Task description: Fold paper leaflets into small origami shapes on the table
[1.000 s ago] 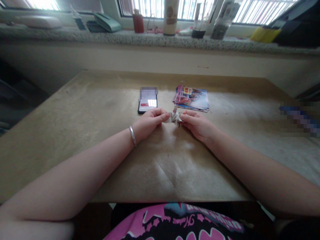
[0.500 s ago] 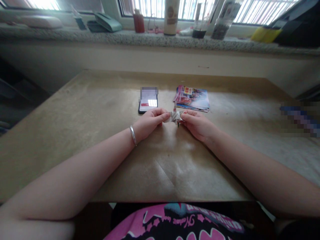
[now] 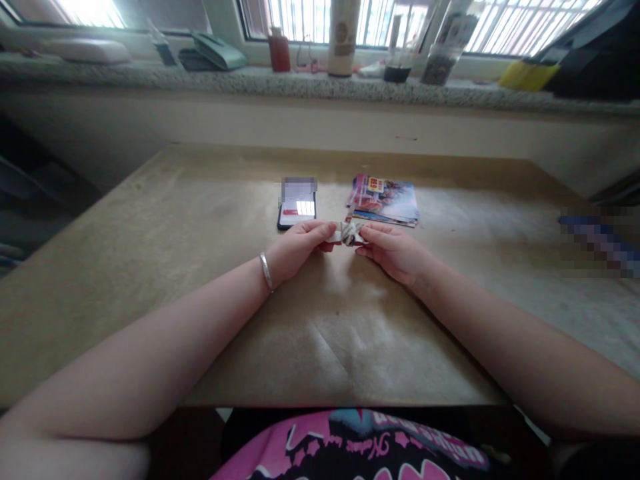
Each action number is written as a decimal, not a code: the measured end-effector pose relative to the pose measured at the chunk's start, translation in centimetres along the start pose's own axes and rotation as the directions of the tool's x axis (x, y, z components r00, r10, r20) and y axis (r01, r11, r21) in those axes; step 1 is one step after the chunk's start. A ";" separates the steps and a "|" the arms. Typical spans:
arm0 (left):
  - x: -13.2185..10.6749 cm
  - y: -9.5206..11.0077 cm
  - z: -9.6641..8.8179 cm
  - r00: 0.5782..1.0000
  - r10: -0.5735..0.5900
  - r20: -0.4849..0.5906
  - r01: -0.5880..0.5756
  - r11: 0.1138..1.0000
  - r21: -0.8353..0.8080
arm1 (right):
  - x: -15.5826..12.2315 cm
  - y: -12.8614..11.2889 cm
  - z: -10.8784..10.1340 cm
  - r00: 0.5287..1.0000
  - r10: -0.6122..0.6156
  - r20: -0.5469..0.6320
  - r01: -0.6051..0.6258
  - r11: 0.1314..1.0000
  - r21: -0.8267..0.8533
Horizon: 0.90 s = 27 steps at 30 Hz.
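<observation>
A small folded piece of printed paper [image 3: 353, 233] is pinched between my two hands, just in front of the leaflets. My left hand [image 3: 300, 250], with a silver bangle [image 3: 266, 272] on its wrist, holds the paper's left end between thumb and fingertips. My right hand [image 3: 393, 252] grips the right end the same way. Behind my left hand lies a black smartphone [image 3: 297, 211], screen up, with part of it blurred. A stack of glossy colour leaflets [image 3: 384, 201] lies behind my right hand.
The work surface is a tan board [image 3: 150, 280] with creased brown paper under my forearms. A blurred blue object [image 3: 600, 240] lies at its right. Behind it, a granite windowsill [image 3: 300, 83] holds bottles, a red jar, and a yellow item.
The folded paper looks flatter and more compact between my fingers. My hands have barely moved, and the view has shifted slightly.
</observation>
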<state>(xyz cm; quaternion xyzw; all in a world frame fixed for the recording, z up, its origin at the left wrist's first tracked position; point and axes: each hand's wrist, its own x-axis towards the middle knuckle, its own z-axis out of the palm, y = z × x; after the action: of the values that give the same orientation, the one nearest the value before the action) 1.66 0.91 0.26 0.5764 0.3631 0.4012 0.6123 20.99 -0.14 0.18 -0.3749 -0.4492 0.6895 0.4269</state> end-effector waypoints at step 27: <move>0.6 0.9 -0.6 0.976 -0.209 0.052 0.216 0.939 -0.266 | 0.8 0.5 0.6 0.982 0.130 -0.135 -0.120 0.989 0.081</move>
<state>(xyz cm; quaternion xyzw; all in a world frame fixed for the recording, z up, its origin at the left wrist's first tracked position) 1.32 1.68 1.09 0.4496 0.3578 0.3718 0.7291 19.99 0.28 -0.23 -0.4343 -0.3682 0.7028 0.4264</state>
